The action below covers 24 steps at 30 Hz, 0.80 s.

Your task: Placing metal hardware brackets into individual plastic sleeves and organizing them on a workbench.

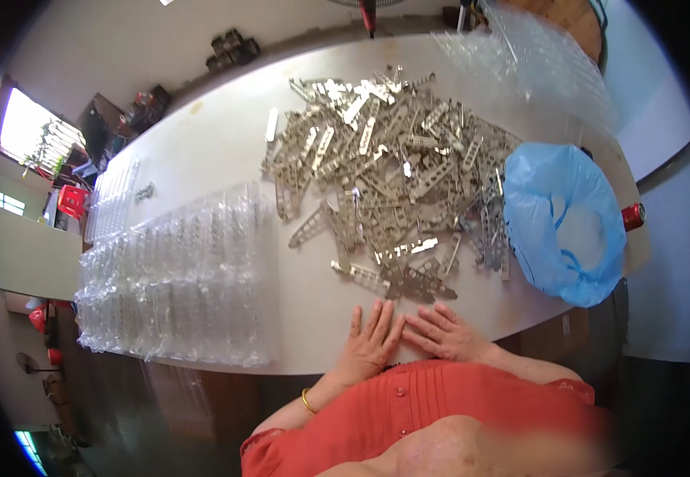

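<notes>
My left hand [370, 343] lies flat at the table's near edge, fingers spread and empty. Beside it my right hand [448, 334] also rests flat on the table, its fingertips close to the left hand's. Just beyond both hands spreads a large heap of shiny perforated metal strips [397, 179]. The nearest pieces, a few flat dark metal plates [416, 284], lie almost at my fingertips. To the left stands a clear plastic tray [174, 278] with rows of compartments; metal parts seem to lie inside, though plastic glare blurs them.
A blue plastic bag [532, 187] lines a round container at the right, with a red can [633, 215] beside it. Clear plastic sheets or trays [536, 63] lie at the far right. Another clear tray [112, 199] and some small metal bits [145, 191] sit at the far left.
</notes>
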Available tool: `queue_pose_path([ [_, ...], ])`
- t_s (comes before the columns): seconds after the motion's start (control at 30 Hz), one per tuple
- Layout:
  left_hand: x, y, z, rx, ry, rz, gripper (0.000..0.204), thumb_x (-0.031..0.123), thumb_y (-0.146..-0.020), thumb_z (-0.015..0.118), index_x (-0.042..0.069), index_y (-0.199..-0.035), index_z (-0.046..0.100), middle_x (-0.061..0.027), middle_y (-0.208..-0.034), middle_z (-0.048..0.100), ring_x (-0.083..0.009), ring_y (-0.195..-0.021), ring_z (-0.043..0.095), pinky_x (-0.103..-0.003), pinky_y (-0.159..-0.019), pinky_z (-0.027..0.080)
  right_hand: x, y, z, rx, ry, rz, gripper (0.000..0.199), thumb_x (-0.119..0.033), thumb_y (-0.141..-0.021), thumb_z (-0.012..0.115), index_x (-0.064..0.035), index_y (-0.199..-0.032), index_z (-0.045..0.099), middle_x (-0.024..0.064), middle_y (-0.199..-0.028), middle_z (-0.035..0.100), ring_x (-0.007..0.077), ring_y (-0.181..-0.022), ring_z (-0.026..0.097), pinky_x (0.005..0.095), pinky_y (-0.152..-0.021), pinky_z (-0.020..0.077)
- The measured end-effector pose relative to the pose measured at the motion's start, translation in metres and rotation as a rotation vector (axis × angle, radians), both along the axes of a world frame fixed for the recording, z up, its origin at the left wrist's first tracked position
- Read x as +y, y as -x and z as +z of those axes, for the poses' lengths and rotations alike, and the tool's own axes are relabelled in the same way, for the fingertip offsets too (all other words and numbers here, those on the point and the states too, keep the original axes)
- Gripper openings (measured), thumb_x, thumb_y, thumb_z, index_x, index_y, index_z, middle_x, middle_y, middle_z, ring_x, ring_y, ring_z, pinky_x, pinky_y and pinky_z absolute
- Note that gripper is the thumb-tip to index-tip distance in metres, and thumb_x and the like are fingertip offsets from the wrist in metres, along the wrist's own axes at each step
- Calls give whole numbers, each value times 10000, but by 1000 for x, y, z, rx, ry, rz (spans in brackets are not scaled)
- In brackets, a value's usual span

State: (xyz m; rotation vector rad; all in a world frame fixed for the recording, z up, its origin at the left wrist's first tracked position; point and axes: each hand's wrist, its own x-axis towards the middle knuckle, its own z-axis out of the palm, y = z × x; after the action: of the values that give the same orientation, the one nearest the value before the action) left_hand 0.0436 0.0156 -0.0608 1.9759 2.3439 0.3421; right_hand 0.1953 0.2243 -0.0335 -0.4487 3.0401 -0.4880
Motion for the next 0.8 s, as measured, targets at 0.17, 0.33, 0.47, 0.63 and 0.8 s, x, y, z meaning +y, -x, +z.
queue_pose_path([
  [0.17, 5, 4, 8, 28, 42, -16, 673, 269, -915, 542, 48, -1508, 313, -235, -1576, 266, -381, -1497, 197, -606, -1194, 73, 1, 3, 1, 29, -13, -36, 577, -336, -961, 484, -150, -1502, 411, 92, -1591, 324, 261, -1504, 224, 464, -1230, 125],
  [0.33, 4, 2, 7, -4, 12, -1, 654, 190, -897, 553, 45, -1496, 334, -236, -1570, 272, -380, -1494, 208, -614, -1187, 104, -3, 2, 3, 49, -60, -67, 575, -277, -938, 511, -178, -1497, 420, 78, -1579, 348, 249, -1482, 283, 461, -1228, 158],
  [0.47, 1, 1, 4, -10, -36, -4, 674, 130, -869, 557, 35, -1498, 333, -245, -1573, 260, -392, -1492, 209, -624, -1180, 106, -3, 5, 13, -11, 28, -74, 579, -206, -925, 525, -194, -1494, 421, 86, -1556, 376, 262, -1460, 322, 469, -1221, 190],
  [0.63, 1, 3, 14, -95, -29, -32, 724, 67, -828, 558, 2, -1505, 311, -275, -1567, 249, -423, -1486, 200, -622, -1181, 83, -1, 19, 51, -116, 81, -27, 606, -162, -824, 695, -135, -1401, 512, 139, -1461, 463, 287, -1385, 416, 470, -1174, 293],
  [0.8, -2, 4, 28, -111, 13, -50, 686, 46, -846, 510, -26, -1498, 309, -296, -1551, 262, -439, -1476, 214, -627, -1173, 97, 12, 48, 71, -14, 386, -58, 435, -145, -792, 752, -74, -1202, 626, 164, -1240, 601, 332, -1145, 580, 445, -974, 468],
])
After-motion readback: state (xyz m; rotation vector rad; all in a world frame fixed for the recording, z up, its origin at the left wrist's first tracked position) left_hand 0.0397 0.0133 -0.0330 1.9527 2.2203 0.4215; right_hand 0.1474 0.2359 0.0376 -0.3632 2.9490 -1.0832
